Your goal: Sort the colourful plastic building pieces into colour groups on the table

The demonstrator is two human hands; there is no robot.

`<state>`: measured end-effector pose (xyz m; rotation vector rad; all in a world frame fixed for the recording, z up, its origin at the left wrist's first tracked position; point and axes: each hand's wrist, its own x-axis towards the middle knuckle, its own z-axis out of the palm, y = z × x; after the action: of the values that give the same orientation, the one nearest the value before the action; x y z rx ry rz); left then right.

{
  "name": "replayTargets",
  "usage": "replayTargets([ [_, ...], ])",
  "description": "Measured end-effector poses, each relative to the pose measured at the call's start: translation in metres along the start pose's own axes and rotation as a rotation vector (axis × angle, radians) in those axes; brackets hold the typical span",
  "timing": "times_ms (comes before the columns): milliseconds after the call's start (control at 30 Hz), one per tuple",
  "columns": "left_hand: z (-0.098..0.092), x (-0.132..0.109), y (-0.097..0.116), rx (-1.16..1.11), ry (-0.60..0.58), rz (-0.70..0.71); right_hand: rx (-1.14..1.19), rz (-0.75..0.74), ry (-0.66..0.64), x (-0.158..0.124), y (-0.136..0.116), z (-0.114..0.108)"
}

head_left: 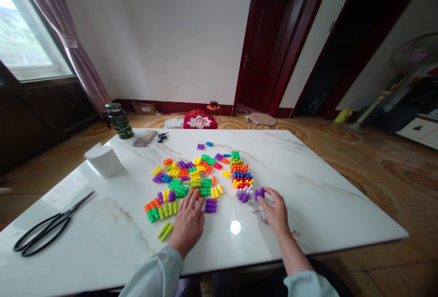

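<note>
My right hand point(275, 212) pinches a small purple peg-shaped block point(259, 193) between thumb and fingers, just right of a standing cluster. In that cluster, white pegs point(238, 192), red and yellow ones, blue pegs point(242, 175), orange pegs point(239, 168) and green pegs point(235, 155) stand in colour bands, with purple pegs point(243, 197) at the near end. My left hand point(189, 219) rests with fingers spread at the near edge of a loose pile. A red piece shows at its fingertips. Beside it lie a purple block point(211, 205) and lime blocks point(165, 231).
Large black-handled scissors point(51, 228) lie at the left of the white marble-patterned table point(321, 196). A white container point(103, 161), a camouflage flask point(119, 121) and keys point(162, 137) are farther back. A stool point(262, 120) stands beyond the far edge.
</note>
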<state>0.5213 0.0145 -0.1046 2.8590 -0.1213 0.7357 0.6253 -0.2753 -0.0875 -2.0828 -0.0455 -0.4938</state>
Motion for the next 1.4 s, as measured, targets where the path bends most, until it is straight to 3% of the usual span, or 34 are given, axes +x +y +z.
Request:
replayTargets([
  [100, 0.000, 0.000, 0.000, -0.011, 0.001, -0.009, -0.090, -0.017, -0.065, -0.007, 0.015, -0.003],
  [267, 0.001, 0.000, -0.001, -0.017, -0.002, -0.009, -0.104, 0.054, -0.142, -0.017, 0.013, 0.006],
  [967, -0.002, 0.001, 0.001, 0.002, -0.027, -0.009, -0.254, -0.017, -0.102, -0.010, 0.010, 0.019],
  [1100, -0.002, 0.001, 0.001, -0.008, -0.015, -0.006, -0.223, -0.106, 0.021, -0.019, 0.005, 0.018],
  [1200, -0.002, 0.001, 0.002, -0.013, -0.011, -0.001, -0.137, -0.212, 0.098, -0.038, -0.014, 0.024],
  [1300, -0.002, 0.001, 0.002, -0.015, -0.009, -0.011, -0.025, -0.329, -0.153, -0.061, -0.042, 0.044],
  [1400, 0.000, 0.000, 0.001, -0.010, -0.010, -0.008, -0.024, -0.343, -0.368, -0.073, -0.068, 0.069],
])
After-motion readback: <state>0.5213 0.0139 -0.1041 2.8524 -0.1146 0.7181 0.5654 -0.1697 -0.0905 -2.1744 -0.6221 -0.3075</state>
